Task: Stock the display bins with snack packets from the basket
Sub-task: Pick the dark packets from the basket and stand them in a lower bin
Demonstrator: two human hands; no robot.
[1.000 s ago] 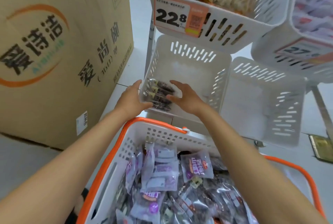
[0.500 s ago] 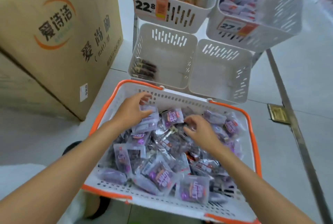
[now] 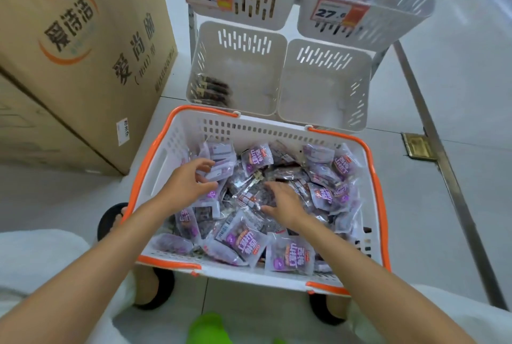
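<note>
Dig into the basket (image 3: 166,155), heaped with snack packets (image 3: 291,256), and scoop a stack rather than singles. Close the right hand (image 3: 285,202), now flat and open on the heap's middle. Finish the grip of the left hand (image 3: 188,185) at the far left: curled fingers, hold unclear. Carry to the far left bin (image 3: 243,66), beside its few dark packets (image 3: 212,88).

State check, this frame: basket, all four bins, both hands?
basket: full of snack packets
lower left bin: a few dark packets in near-left corner
lower right bin: empty
upper left bin: stocked
upper right bin: stocked
left hand: fingers curled over a pale packet, grip unclear
right hand: open, fingers spread on the snack packets
</note>
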